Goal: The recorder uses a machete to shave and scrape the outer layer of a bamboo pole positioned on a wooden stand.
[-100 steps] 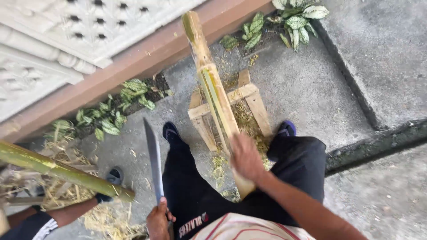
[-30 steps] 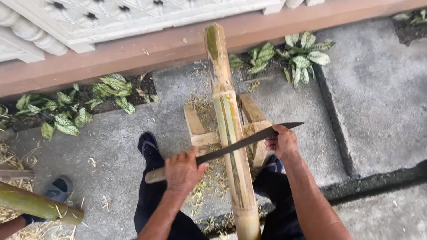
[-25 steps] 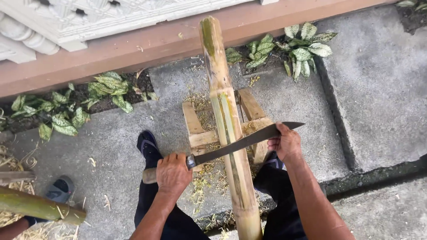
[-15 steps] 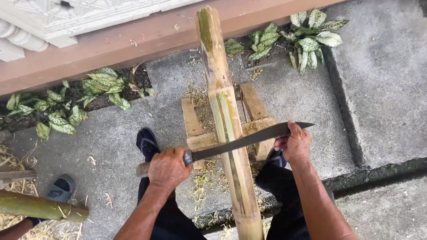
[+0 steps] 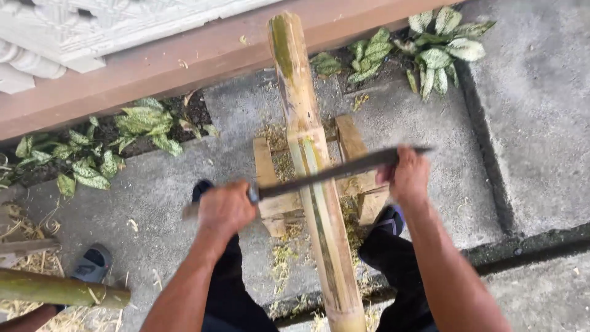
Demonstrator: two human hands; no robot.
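A: Concrete floor (image 5: 528, 92). Bamboo pole (image 5: 319, 203) lies on wooden stand (image 5: 359, 184); left hand (image 5: 224, 209) grips handle, right hand (image 5: 409, 175) pinches long blade (image 5: 332, 174) tip.

B: Risk: blade slipping could cut right fingers.

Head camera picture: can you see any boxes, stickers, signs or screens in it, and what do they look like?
None show here, only bare things:
Bamboo pole: long, tan and green, lying on a small wooden stand.
Long knife: dark blade lying across the pole, left hand on its handle, right hand near its tip.
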